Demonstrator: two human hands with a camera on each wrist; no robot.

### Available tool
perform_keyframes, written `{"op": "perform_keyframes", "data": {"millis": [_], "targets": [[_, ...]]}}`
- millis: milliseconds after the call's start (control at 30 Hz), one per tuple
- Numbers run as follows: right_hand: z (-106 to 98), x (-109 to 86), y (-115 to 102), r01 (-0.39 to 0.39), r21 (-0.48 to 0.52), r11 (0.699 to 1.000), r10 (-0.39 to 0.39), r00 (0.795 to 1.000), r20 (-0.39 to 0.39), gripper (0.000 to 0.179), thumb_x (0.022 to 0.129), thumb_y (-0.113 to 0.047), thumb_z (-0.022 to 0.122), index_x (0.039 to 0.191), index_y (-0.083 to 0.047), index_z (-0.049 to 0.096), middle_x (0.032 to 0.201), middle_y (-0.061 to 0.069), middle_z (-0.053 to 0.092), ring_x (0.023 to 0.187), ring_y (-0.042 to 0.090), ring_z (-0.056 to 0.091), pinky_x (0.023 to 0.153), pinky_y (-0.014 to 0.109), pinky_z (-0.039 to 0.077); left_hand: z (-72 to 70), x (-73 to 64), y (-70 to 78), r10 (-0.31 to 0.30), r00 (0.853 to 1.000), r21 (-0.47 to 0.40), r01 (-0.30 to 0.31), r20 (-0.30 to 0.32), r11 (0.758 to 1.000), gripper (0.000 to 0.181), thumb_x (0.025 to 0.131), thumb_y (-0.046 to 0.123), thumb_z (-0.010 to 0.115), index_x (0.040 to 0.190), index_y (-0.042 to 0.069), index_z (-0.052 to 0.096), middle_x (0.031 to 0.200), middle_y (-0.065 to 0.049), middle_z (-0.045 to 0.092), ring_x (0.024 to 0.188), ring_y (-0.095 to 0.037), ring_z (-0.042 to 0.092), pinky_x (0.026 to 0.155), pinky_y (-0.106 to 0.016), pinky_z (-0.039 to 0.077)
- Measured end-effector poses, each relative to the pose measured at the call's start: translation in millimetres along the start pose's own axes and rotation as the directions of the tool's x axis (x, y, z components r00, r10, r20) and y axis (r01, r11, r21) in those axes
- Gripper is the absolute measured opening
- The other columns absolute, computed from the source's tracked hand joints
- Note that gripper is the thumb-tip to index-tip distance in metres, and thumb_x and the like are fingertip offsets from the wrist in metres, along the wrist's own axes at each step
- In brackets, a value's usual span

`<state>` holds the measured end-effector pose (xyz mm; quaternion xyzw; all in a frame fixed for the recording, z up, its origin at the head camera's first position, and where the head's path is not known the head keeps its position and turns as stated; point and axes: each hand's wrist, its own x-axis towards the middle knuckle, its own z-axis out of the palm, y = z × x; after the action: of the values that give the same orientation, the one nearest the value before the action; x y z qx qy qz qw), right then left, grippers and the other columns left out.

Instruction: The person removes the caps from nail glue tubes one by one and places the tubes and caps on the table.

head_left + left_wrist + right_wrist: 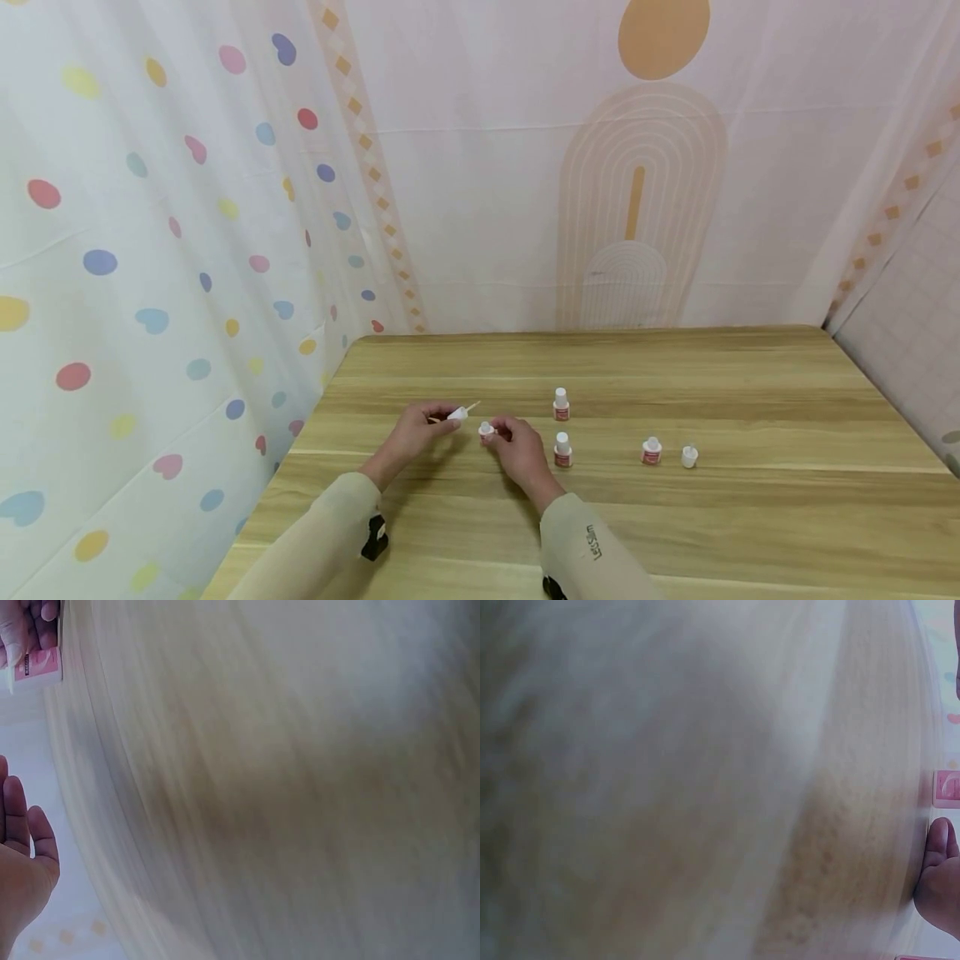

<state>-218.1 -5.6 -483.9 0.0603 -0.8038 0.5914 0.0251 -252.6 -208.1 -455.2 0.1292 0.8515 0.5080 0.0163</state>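
In the head view my left hand (415, 433) pinches a white brush cap (458, 413), its thin pale brush pointing up and to the right. Close to its right, my right hand (519, 454) grips a small white bottle (486, 431) with a pink-red label, its narrow neck uncovered. Fingers hide part of this bottle. The left wrist view catches its pink label (37, 664) at the upper left edge, near the right hand's fingers. At the right edge of the right wrist view, the label (949, 785) shows just above the right hand.
Two capped bottles, one farther back (561, 406) and one nearer (562, 451), stand right of my right hand. Farther right are an uncapped bottle (651, 451) and a loose white cap (689, 456). A patterned curtain (480, 208) hangs behind the wooden table (750, 533).
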Motion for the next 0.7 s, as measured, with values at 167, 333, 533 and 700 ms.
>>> {"op": "perform_keyframes", "data": {"millis": [167, 333, 533, 700], "targets": [[0.9, 0.6, 0.6, -0.008, 0.002, 1.0, 0.008, 1.0, 0.002, 0.009, 0.091, -0.011, 0.072, 0.097, -0.005, 0.071, 0.09, 0.003, 0.062, 0.086, 0.016, 0.053, 0.08, 0.036, 0.046, 3.4, 0.5, 1.1, -0.037, 0.999, -0.04, 0.036, -0.031, 0.999, 0.02, 0.089, 0.005, 0.073, 0.108, -0.002, 0.072, 0.098, -0.007, 0.071, 0.084, -0.015, 0.059, 0.072, -0.026, 0.05], [0.4, 0.3, 0.4, -0.007, 0.008, 1.0, 0.007, 1.0, 0.004, 0.009, 0.091, -0.011, 0.072, 0.097, -0.004, 0.071, 0.09, 0.003, 0.062, 0.086, 0.016, 0.054, 0.08, 0.036, 0.046, 5.3, -0.1, 2.4, -0.041, 0.998, -0.015, 0.04, -0.041, 0.999, 0.023, 0.091, 0.006, 0.071, 0.112, -0.002, 0.072, 0.102, -0.01, 0.071, 0.086, -0.016, 0.06, 0.072, -0.027, 0.05], [-0.1, 0.2, 0.1, -0.005, 0.007, 1.0, 0.005, 1.0, 0.009, 0.01, 0.092, -0.011, 0.071, 0.099, -0.004, 0.071, 0.091, 0.003, 0.063, 0.086, 0.016, 0.055, 0.08, 0.036, 0.047, 6.3, 0.0, 3.8, -0.06, 0.997, -0.012, 0.06, -0.045, 0.998, 0.025, 0.094, 0.007, 0.068, 0.117, -0.002, 0.07, 0.106, -0.01, 0.071, 0.089, -0.015, 0.06, 0.074, -0.028, 0.05], [-0.2, 0.6, 0.1, -0.01, 0.013, 1.0, 0.009, 1.0, 0.015, 0.009, 0.092, -0.01, 0.071, 0.099, -0.004, 0.071, 0.09, 0.003, 0.063, 0.085, 0.016, 0.054, 0.079, 0.036, 0.047, 7.8, 0.1, 2.2, -0.06, 0.997, -0.026, 0.059, -0.056, 0.998, 0.025, 0.093, 0.007, 0.069, 0.116, -0.003, 0.07, 0.105, -0.009, 0.071, 0.089, -0.015, 0.059, 0.075, -0.028, 0.049]]}}
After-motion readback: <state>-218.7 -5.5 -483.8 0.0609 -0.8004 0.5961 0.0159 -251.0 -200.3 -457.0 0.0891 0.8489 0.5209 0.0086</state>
